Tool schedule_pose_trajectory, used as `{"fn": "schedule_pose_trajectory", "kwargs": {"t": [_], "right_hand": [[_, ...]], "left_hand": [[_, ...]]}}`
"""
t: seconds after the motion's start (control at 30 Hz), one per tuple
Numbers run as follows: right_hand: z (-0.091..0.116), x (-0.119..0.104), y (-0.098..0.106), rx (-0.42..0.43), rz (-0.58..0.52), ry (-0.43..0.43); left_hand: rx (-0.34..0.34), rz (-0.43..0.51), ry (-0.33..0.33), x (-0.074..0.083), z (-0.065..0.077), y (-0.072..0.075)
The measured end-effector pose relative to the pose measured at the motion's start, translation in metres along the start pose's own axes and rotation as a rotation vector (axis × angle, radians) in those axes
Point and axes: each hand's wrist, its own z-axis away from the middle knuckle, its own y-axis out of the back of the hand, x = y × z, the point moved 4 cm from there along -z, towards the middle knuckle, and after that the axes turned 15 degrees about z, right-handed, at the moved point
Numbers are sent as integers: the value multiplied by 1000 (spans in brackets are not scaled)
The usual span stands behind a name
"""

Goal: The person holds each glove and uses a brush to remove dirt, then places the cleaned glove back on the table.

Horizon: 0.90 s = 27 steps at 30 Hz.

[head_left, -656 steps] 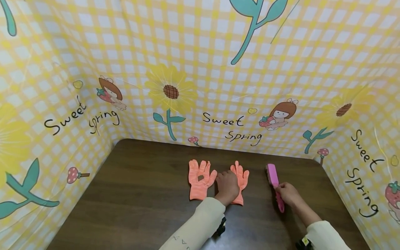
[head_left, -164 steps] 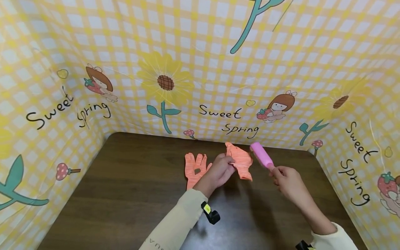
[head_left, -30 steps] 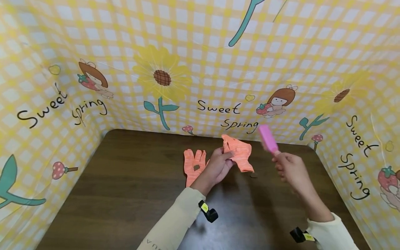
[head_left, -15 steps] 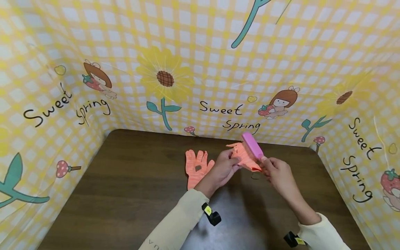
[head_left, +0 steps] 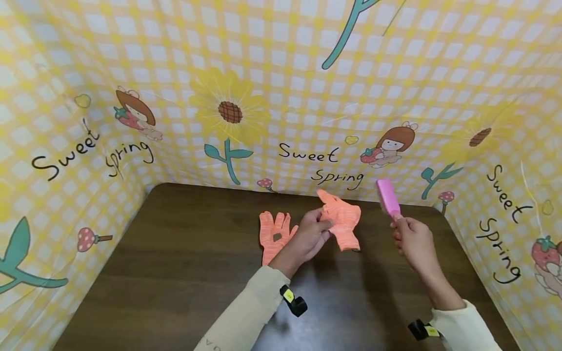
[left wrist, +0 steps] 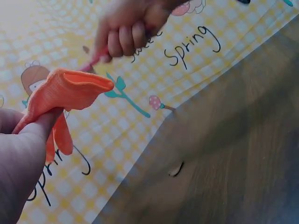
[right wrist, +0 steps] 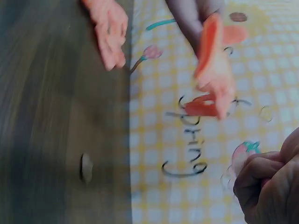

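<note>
Over the dark table, I see the left hand pinching an orange glove; the pink brush, gripped by the right hand, has just come away, so contact seems paused. Below, I can't name one small blurred thing.

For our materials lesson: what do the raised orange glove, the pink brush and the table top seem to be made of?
The raised orange glove looks like matt knitted fabric, from its fine streaks and folds; fibre unclear. The pink brush is probably smooth plastic, given its even colour. The table top could be wood or wood-effect laminate, given brown grain and slight sheen.
</note>
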Motion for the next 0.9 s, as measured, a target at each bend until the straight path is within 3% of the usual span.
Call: {"fn": "schedule_pose_trajectory", "kwargs": {"t": [0.17, 0.37, 0.57, 0.73, 0.9], "right_hand": [[20, -23, -16, -123, -129, 32], [31, -36, -39, -152, 8, 76], [21, -30, -30, -124, 42, 61], [15, -25, -19, -105, 35, 56], [6, -17, -11, -91, 39, 34]], "left_hand": [[19, 33, -12, 1, -5, 0], [38, 10, -8, -4, -3, -7], [22, 31, 7, -8, -2, -4], [-21, 44, 3, -12, -4, -10], [-19, 49, 3, -16, -8, -11]]}}
